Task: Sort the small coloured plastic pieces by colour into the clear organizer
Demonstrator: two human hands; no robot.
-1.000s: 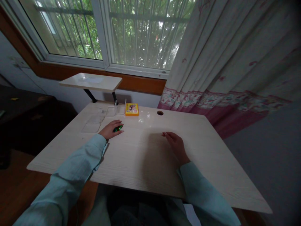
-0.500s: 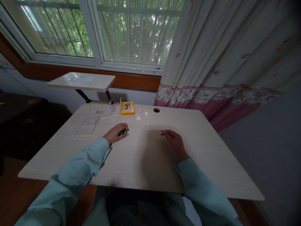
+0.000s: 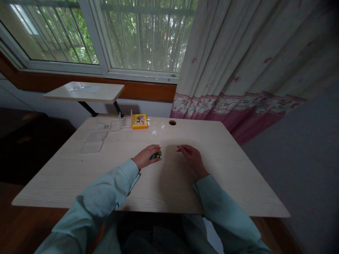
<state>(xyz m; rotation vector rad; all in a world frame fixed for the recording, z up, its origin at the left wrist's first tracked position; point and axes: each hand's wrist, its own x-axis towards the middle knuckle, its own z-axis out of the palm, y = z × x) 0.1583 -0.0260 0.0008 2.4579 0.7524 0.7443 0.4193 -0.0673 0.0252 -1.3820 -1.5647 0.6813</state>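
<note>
My left hand [image 3: 145, 156] is curled around a small shiny cluster of green, blue and dark pieces [image 3: 156, 155], just over the middle of the desk. Its fingers hide part of the cluster, so I cannot tell its exact kind. To the right, my right hand [image 3: 192, 157] has thumb and fingertips pinched together. Whatever may be between those fingertips is too small to make out. A short gap separates the two hands.
A yellow-orange box [image 3: 140, 121] with a printed picture lies at the back of the desk [image 3: 225, 169]. Left of it are clear plastic cases [image 3: 92, 142]. A raised shelf [image 3: 87, 92] stands at the back left. Near the rear edge is a round cable hole [image 3: 172, 122].
My left hand has moved right, toward my right hand, with the green cluster in it. My right hand stays pinched in nearly the same place. The view has shifted slightly.
</note>
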